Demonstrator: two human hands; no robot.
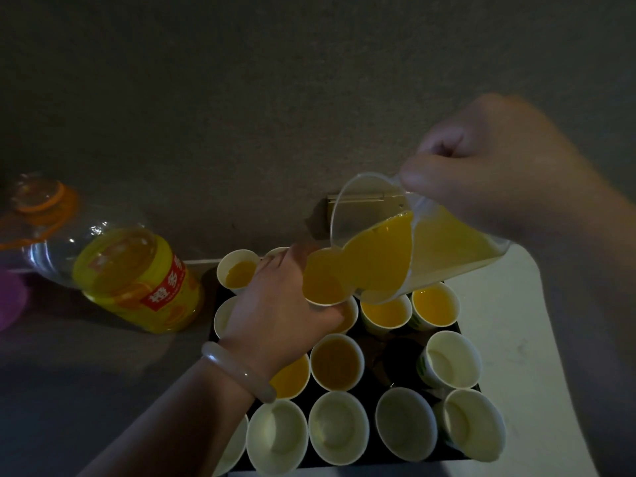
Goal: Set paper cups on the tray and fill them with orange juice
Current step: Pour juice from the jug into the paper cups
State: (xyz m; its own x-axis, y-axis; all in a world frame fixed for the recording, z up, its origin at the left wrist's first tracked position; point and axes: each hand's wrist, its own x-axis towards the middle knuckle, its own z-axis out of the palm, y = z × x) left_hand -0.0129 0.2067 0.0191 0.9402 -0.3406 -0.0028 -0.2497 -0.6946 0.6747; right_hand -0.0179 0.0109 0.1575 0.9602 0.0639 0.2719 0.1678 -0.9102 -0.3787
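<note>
A: Biggest first. Dark tabletop (103, 373) fills the left and back; open room there except the juice bottle (137, 280) lying tilted near the left edge, partly full, orange cap end toward the far left corner.

B: Tray?

A: Black tray (385, 366) at the front right, paper cups packed close, rims nearly touching. Its right edge sits on a pale surface (523, 339). One bare patch of tray in the middle, right of the filled cup (337, 361).

B: Pitcher?

A: Clear pitcher (413, 249) tipped steeply over the tray's back rows, orange juice at the spout. Right hand (499, 173) holds it from the back, fingers wrapped shut on the handle side; the handle itself is hidden.

B: Left hand?

A: Left hand (275, 304), pale bangle (237, 370) on the wrist, fingers closed around a raised cup (323, 284) right under the spout, juice in it.

B: Fill status?

A: Back rows show juice, e.g. back-right cup (435, 304). Front row empty, e.g. front-middle cup (339, 426). Front cups crowd the tray's near edge; no spare room there.
</note>
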